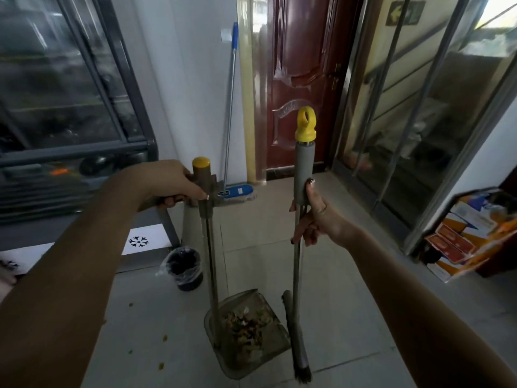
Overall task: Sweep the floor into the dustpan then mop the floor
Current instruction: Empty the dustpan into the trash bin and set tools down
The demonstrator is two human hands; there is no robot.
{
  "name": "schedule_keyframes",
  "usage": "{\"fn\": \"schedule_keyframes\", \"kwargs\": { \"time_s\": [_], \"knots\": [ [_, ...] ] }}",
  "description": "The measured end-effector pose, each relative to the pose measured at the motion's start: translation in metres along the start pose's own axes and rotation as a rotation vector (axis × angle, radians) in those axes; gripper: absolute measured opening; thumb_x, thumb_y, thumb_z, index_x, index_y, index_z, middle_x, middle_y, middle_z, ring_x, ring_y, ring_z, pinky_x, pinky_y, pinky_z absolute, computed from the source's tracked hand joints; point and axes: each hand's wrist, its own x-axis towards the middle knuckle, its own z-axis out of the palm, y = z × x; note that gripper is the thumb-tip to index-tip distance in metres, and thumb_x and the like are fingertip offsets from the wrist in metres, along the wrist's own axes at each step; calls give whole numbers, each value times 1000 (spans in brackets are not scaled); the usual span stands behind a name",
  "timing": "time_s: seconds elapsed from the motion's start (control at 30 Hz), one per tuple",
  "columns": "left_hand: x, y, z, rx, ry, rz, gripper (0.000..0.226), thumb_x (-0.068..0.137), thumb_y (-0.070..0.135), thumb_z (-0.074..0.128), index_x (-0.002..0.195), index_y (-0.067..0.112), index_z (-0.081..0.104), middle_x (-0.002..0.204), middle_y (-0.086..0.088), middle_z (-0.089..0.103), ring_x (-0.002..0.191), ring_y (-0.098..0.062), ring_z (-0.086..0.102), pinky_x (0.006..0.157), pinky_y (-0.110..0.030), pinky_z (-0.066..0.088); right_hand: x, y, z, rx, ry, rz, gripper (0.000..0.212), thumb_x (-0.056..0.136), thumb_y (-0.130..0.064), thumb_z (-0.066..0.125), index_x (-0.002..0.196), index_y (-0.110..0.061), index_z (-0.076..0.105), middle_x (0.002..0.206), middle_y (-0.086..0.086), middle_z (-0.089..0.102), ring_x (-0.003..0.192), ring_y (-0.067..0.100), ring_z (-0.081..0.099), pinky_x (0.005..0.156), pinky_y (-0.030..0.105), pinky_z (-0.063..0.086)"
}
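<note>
Below left hand (173,186), dustpan (272,329), broom (296,275) beside

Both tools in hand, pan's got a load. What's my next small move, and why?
Probably carry the broom in the right hand over to the left of the dustpan and brush the last crumbs toward it. The pan already holds a pile, yet a few bits lie on the floor on its left, so emptying into the bin seems early.

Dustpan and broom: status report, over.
Left hand grips the dustpan by its handle, right hand grips the broom. Debris in the pan. Few crumbs loose on the floor, left side; mop leans against the wall.
</note>
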Motion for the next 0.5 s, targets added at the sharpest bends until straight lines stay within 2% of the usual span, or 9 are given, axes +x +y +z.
{"fn": "schedule_keyframes", "kwargs": {
  "time_s": [0.13, 0.3, 0.4, 0.5],
  "knots": [
    [44, 22, -12, 18, 35, 15, 23, 79, 23, 72, 70, 6, 60, 41, 1, 46, 33, -9, 40, 36, -22, 36, 44, -3, -31, -1, 62, -10, 87, 67, -87, 13, 91, -12, 52, 66, 17, 71, 43, 17, 61, 41, 18, 45],
    [103, 35, -25, 42, 32, 34, 22, 81, 23, 71, 68, 10, 59, 46, -2, 48, 34, -9, 42, 37, -20, 38, 105, -4, -58, 27, 95, -24, 94, 58, -94, 20, 91, -12, 52, 66, 19, 71, 41, 20, 59, 39, 18, 42],
    [148, 38, -35, 49, 50, 28, 22, 82, 22, 69, 69, 8, 59, 42, -1, 47, 30, -7, 41, 34, -15, 37, 152, -2, -75, 19, 94, -13, 91, 63, -90, 17, 92, -11, 52, 66, 20, 70, 40, 20, 59, 38, 17, 40],
    [201, 36, -51, 24, 31, 12, 25, 82, 22, 69, 68, 4, 57, 40, 0, 45, 32, -9, 40, 35, -18, 37, 207, -4, -91, 2, 80, -7, 83, 68, -87, 15, 93, -18, 54, 65, 19, 70, 40, 20, 60, 37, 17, 40]
  ]
}}
